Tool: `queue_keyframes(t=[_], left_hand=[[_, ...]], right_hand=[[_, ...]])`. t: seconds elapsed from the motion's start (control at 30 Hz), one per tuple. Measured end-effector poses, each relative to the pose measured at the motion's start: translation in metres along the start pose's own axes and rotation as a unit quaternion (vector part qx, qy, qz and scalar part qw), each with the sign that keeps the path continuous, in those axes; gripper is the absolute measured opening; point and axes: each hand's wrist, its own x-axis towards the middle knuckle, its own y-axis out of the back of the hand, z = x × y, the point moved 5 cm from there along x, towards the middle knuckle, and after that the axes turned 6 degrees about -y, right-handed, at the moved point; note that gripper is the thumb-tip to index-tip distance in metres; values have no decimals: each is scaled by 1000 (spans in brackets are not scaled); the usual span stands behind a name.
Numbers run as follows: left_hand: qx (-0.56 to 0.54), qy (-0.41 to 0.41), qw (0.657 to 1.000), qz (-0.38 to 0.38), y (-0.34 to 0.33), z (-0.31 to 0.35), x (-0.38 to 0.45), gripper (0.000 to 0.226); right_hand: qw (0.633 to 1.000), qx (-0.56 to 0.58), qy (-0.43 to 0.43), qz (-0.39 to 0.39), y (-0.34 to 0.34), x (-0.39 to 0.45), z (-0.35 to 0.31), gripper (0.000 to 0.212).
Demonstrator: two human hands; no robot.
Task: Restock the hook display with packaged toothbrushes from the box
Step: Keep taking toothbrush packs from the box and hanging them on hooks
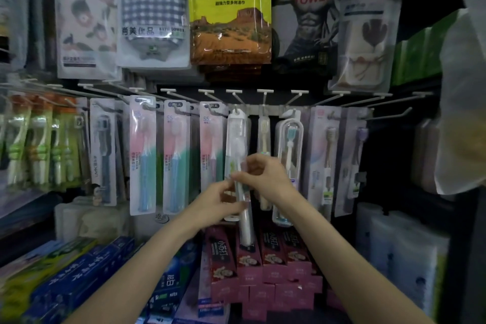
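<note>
Both my hands, left (pixel 219 198) and right (pixel 259 175), pinch a clear pack (pixel 243 208); loose grip could drop it short of the hook (pixel 236 109).

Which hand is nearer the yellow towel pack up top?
Right. The right hand sits almost straight below the yellow towel pack; the left hand is lower and further left. Both grip a clear toothbrush pack.

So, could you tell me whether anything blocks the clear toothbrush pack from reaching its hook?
Both hands, left hand and right hand, hold the clear toothbrush pack below the hook, where another clear pack already hangs in front.
</note>
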Motion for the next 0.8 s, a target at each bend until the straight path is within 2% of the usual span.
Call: queue_keyframes(t=[0.07, 0.17, 0.27, 0.33, 0.43, 0.5, 0.67, 0.8], left_hand=[[-14, -9, 999, 38, 9, -2, 0, 39], [-47, -6, 997, 55, 19, -3, 0, 40], [-59, -12, 995, 79, 29, -2, 3, 43], [-55, -20, 994, 92, 31, 0, 5, 45], [-50, -30, 994, 94, 29, 5, 10, 47], [-66, -39, 992, 96, 26, 9, 13, 47], [-106, -30, 989, 98, 25, 14, 16, 49], [-112, -20, 989, 90, 25, 16, 16, 56]], right_hand=[[999, -2, 7, 34, -7, 0, 1, 24], [998, 10, 22, 65, -3, 1, -2, 19], [980, -62, 40, 186, 19, -2, -4, 27], [967, -114, 45, 224, 27, -7, -2, 39], [965, -171, 19, 195, 19, -3, 11, 58], [968, -169, -5, 184, 15, 6, 21, 63], [977, -122, -33, 172, 11, 14, 31, 57], [982, -82, -17, 169, 13, 13, 29, 59]])
